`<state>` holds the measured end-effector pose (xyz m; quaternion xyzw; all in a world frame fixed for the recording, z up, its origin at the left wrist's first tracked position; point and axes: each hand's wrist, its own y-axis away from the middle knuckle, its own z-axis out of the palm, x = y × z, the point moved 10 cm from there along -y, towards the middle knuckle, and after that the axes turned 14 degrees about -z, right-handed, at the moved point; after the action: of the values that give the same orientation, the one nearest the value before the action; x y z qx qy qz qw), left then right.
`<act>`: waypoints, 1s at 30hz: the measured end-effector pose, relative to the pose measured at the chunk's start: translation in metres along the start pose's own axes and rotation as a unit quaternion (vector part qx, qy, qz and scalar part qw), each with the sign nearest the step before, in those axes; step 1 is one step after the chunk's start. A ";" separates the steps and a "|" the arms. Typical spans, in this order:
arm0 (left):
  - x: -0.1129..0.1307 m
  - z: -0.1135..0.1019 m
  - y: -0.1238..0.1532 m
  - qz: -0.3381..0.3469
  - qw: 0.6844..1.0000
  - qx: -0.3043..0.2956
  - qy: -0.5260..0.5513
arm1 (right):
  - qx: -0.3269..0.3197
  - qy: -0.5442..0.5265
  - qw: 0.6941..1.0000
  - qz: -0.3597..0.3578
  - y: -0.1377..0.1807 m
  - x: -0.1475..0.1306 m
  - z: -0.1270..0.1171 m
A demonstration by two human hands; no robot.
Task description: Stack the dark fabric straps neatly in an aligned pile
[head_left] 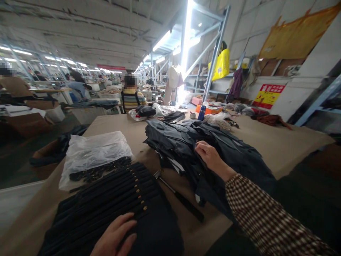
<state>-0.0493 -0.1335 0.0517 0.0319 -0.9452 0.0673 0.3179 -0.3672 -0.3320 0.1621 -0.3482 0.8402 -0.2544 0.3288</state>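
Dark garment pile (202, 149) pinched by right hand (210, 156) fingers; left hand (117, 234) flat on straps (112, 202); hammer (176, 193) between.

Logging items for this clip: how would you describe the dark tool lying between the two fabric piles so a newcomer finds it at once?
On the big tan worktable, look between the flat stack of black strips with brass studs under the left hand and the heap of dark fabric pieces the right hand touches. The tool lies there: slim, rigid, dark, with a metal head, unlike the soft cloth around it.

A brown table (279, 142) is being covered by dark fabric piles (191, 142), black straps (106, 206), a plastic bag (93, 149) and a hammer (176, 193).
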 end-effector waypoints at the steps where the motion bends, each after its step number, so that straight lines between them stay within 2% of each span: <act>1: 0.000 0.004 -0.007 -0.078 0.991 -0.034 0.107 | 0.005 -0.045 0.999 -0.021 0.003 -0.024 0.010; 2: 0.003 0.012 -0.013 -0.159 0.961 -0.068 0.216 | 0.011 -0.098 0.994 -0.037 0.007 -0.049 0.022; 4: 0.020 0.025 -0.021 -0.275 0.854 -0.101 0.429 | 0.009 -0.217 0.975 -0.055 0.018 -0.098 0.047; 6: 0.048 0.033 -0.034 -0.306 0.751 -0.119 0.573 | -0.027 -0.311 0.948 -0.068 0.033 -0.144 0.075; 7: 0.062 0.036 -0.041 -0.301 0.724 -0.138 0.606 | -0.052 -0.341 0.935 -0.080 0.041 -0.165 0.087; 8: 0.068 0.038 -0.046 -0.309 0.712 -0.143 0.614 | -0.076 -0.361 0.925 -0.096 0.048 -0.184 0.096; 10: 0.066 0.040 -0.053 -0.337 0.717 -0.141 0.593 | -0.114 -0.373 0.912 -0.128 0.059 -0.211 0.108; 13: 0.050 0.041 -0.055 -0.368 0.753 -0.135 0.528 | -0.156 -0.380 0.899 -0.155 0.071 -0.222 0.116; 16: 0.040 0.037 -0.055 -0.354 0.784 -0.129 0.494 | -0.152 -0.364 0.902 -0.176 0.077 -0.204 0.108; 20: 0.033 0.030 -0.050 -0.358 0.773 -0.101 0.515 | -0.077 -0.183 0.956 -0.217 0.084 -0.162 0.085; 23: 0.032 0.027 -0.042 -0.365 0.766 -0.077 0.523 | -0.052 -0.081 0.972 -0.215 0.092 -0.140 0.080; 25: 0.034 0.026 -0.038 -0.361 0.770 -0.066 0.522 | -0.049 -0.038 0.980 -0.188 0.097 -0.130 0.083; 27: 0.037 0.026 -0.034 -0.356 0.775 -0.063 0.518 | -0.069 -0.035 0.984 -0.162 0.101 -0.124 0.092; 30: 0.039 0.025 -0.030 -0.346 0.784 -0.062 0.511 | -0.121 -0.104 0.977 -0.141 0.103 -0.123 0.109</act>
<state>-0.0921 -0.1671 0.0592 0.2982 -0.5719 -0.0997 0.7577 -0.2639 -0.1962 0.0691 -0.5248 0.7685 -0.1567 0.3308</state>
